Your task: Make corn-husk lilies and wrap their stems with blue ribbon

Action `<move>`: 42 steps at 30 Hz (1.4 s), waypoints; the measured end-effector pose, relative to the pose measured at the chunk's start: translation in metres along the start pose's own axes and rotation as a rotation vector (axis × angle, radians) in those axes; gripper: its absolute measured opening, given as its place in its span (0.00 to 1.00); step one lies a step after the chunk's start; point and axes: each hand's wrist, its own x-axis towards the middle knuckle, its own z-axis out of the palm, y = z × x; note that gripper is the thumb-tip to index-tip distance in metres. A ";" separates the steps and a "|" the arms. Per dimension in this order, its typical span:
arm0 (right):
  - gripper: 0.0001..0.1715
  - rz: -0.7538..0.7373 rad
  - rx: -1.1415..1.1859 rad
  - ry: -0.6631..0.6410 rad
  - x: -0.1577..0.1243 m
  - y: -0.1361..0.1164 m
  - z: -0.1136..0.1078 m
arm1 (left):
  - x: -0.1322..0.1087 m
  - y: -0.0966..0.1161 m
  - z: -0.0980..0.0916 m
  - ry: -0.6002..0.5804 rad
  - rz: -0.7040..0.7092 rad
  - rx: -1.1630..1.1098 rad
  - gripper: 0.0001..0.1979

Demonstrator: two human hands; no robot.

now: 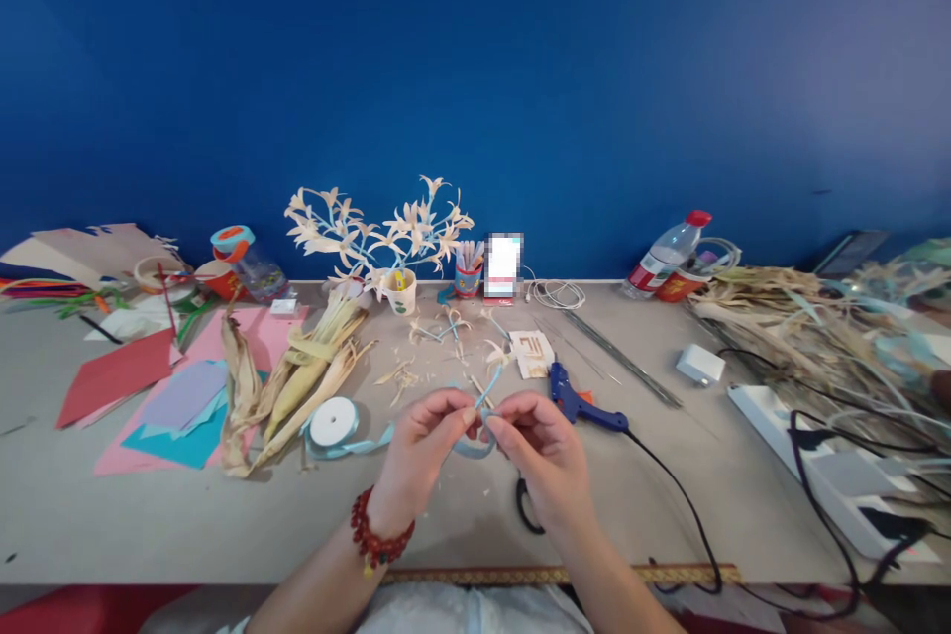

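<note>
My left hand [425, 446], with a red bead bracelet at its wrist, pinches a pale flower's light blue stem [488, 386] between thumb and fingertips. The flower head [499, 354] points up and away. Close beside it, the closed fingers of my right hand [546, 451] grip a light blue ribbon [474, 450], which hangs in a loop between both hands. A ribbon roll [333, 422] lies left of my left hand, its loose end trailing toward that hand. Below my right hand, a black scissor handle [529, 507] shows in part; the blades are hidden.
A blue glue gun [583, 401] lies to the right, its black cord running to the front edge. Corn husks [297, 381] and coloured paper [123, 376] lie left. Paper cup [401, 293] with flowers stands behind. Wires [624, 357], power strip [809, 466] and bottle [669, 253] are right.
</note>
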 end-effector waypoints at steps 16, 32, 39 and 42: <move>0.06 -0.082 0.010 0.056 0.005 0.002 0.007 | -0.001 0.002 0.004 -0.008 0.035 0.024 0.06; 0.10 -0.072 -0.004 0.092 0.008 0.004 0.011 | -0.003 0.004 0.004 -0.010 0.061 0.069 0.06; 0.07 -0.142 -0.062 0.102 0.006 0.005 0.012 | -0.003 0.007 0.005 -0.010 0.106 0.134 0.06; 0.06 -0.191 -0.096 0.134 0.005 0.006 0.013 | -0.004 0.009 0.007 -0.007 0.131 0.166 0.06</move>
